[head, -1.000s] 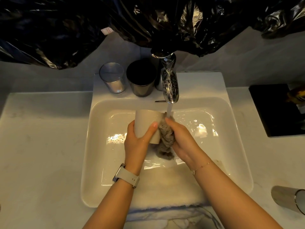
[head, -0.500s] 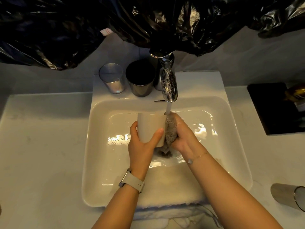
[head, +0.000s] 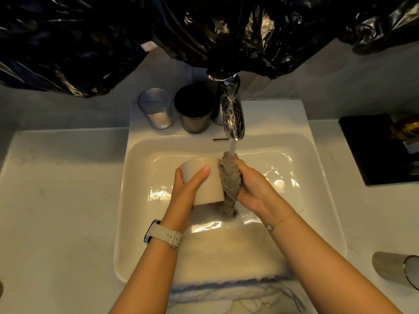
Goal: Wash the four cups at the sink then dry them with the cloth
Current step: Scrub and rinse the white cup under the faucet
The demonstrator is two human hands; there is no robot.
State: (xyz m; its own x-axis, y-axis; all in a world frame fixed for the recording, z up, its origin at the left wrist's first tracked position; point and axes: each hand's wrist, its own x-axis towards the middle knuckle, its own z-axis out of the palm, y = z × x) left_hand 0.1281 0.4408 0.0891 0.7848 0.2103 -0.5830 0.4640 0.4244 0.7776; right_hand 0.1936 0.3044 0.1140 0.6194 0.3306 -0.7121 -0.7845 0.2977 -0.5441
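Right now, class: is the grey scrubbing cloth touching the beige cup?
Touching. The head view shows the grey scrubbing cloth, gripped by the right hand, pressed against the beige cup, no gap.

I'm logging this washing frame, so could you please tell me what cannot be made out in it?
- Head view: the inside of the beige cup faces away; the left hand covers part of its wall.
- The right hand fingers are hidden behind the scrubbing cloth.
- The metal cup on the right counter is cut off by the frame edge.
- The tap base and handle are hidden by black plastic sheeting.
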